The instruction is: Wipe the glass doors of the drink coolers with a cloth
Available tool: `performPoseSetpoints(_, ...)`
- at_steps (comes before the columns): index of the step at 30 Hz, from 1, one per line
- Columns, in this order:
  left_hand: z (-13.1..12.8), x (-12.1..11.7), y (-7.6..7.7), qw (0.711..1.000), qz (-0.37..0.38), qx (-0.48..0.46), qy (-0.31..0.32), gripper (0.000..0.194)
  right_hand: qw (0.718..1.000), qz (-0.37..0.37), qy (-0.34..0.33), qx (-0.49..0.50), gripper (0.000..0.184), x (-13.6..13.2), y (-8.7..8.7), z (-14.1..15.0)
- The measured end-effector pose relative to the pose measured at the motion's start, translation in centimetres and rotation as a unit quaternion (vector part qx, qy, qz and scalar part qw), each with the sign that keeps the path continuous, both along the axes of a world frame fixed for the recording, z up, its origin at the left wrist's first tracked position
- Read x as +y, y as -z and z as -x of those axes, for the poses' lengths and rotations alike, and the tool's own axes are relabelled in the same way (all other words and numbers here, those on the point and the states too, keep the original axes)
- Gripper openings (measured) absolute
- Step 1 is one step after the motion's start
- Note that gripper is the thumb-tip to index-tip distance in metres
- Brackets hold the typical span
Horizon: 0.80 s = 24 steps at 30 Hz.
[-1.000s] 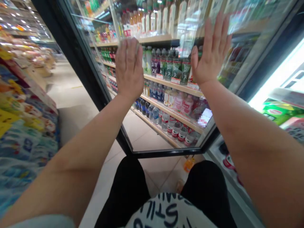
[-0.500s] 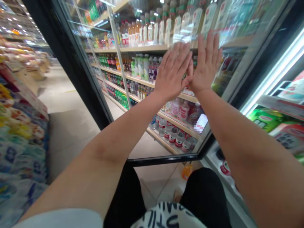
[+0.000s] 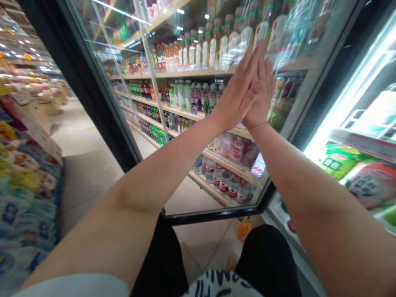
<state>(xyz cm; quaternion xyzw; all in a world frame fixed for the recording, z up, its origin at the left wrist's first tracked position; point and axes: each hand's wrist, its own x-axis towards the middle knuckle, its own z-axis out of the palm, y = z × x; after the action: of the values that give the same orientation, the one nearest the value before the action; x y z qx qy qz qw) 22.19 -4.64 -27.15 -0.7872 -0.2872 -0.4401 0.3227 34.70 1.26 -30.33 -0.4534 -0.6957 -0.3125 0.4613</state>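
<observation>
My left hand (image 3: 237, 95) and my right hand (image 3: 261, 103) are raised in front of a glass door (image 3: 82, 78) with a black frame. Their fingers are stretched out and point upward. The left hand overlaps the right one, palm towards palm, and hides part of it. Neither hand holds anything. Whether the fingertips touch the glass, I cannot tell. Through the pane, shelves of drink bottles (image 3: 214, 51) show behind the hands.
At right, a lit cooler holds a green package (image 3: 342, 159) and a red-and-white package (image 3: 368, 181). Bagged goods (image 3: 26, 198) are stacked at left beside the tiled floor (image 3: 88, 173). An orange item (image 3: 243, 231) is low down near my knee.
My left hand has moved right and now overlaps my right hand, which has tilted in and shifted slightly left. Earlier they were side by side with fingers apart. The view has shifted slightly.
</observation>
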Motion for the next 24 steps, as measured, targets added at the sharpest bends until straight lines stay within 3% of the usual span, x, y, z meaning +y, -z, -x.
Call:
performPoseSetpoints(4,5.4,-0.9,-0.1,0.995,0.002,0.024,-0.093,0.06,0.994,-0.103,-0.023,0.041,0.064,-1.3,0.1,0.5)
performPoseSetpoints(8,10.0,0.4,0.7,0.987,0.013,-0.018,-0.162,0.061,0.994,-0.106,-0.026,0.029,0.068,-1.3,-0.5,0.3)
performPoseSetpoints(11,11.0,1.1,1.5,0.984,0.021,-0.007,-0.177,0.065,0.996,-0.08,-0.041,0.021,0.069,-1.4,0.2,0.3)
performPoseSetpoints(14,10.9,0.9,1.9,0.984,0.011,-0.004,-0.177,0.068,0.996,-0.043,-0.08,-0.012,0.066,-2.6,3.4,1.2)
performPoseSetpoints(17,10.7,1.0,1.9,0.984,0.0,-0.008,-0.176,0.07,0.985,-0.005,-0.122,-0.121,0.07,-4.2,7.6,2.5)
performPoseSetpoints(19,10.8,1.4,1.9,0.984,-0.004,-0.009,-0.176,0.072,0.974,0.004,-0.126,-0.186,0.073,-4.6,8.9,2.9)
performPoseSetpoints(21,10.9,1.6,1.9,0.985,-0.003,-0.016,-0.173,0.07,0.972,-0.012,-0.114,-0.206,0.073,-4.2,7.9,2.7)
performPoseSetpoints(24,11.0,1.7,2.0,0.986,0.006,-0.025,-0.166,0.065,0.986,-0.075,-0.088,-0.121,0.069,-2.4,3.9,1.5)
